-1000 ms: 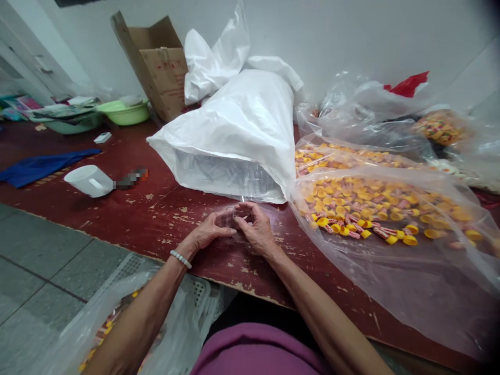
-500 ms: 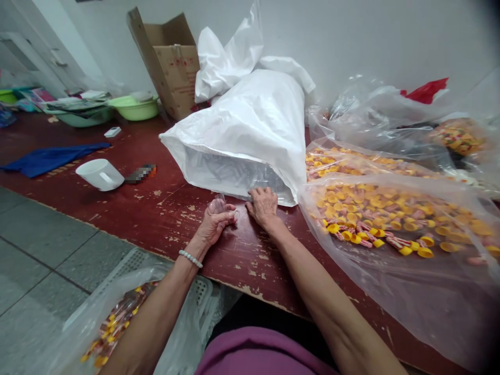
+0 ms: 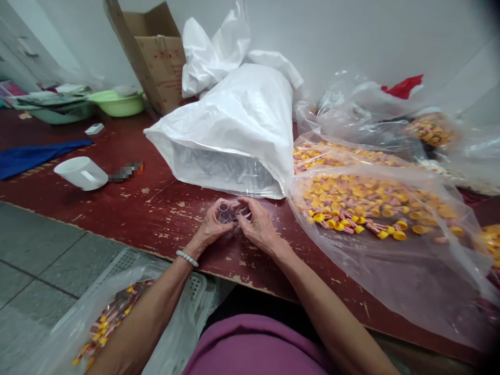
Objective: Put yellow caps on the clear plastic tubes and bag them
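Observation:
Between my two hands, just above the red table (image 3: 164, 219), are small clear plastic pieces. My left hand (image 3: 213, 223) is closed around a clear plastic tube (image 3: 224, 208) whose round open end faces up. My right hand (image 3: 258, 225) pinches another clear plastic piece (image 3: 244, 212) against it; its exact shape is partly hidden by the fingers. Right behind the hands lies a white woven sack (image 3: 250, 109), its mouth towards me. Many similar clear plastic tubes (image 3: 219, 167) fill the sack's opening.
To the right, a clear bag (image 3: 351, 281) holds yellow cups with striped pieces (image 3: 344, 200). A white mug (image 3: 80, 173), blue cloth (image 3: 35, 156), green basin (image 3: 121, 104) and cardboard box (image 3: 162, 67) stand left. Below the table edge is a white basket (image 3: 197, 284) with another filled bag.
My right hand has left the sack's mouth and come to my left hand, now holding a clear piece. The view has shifted slightly to the right.

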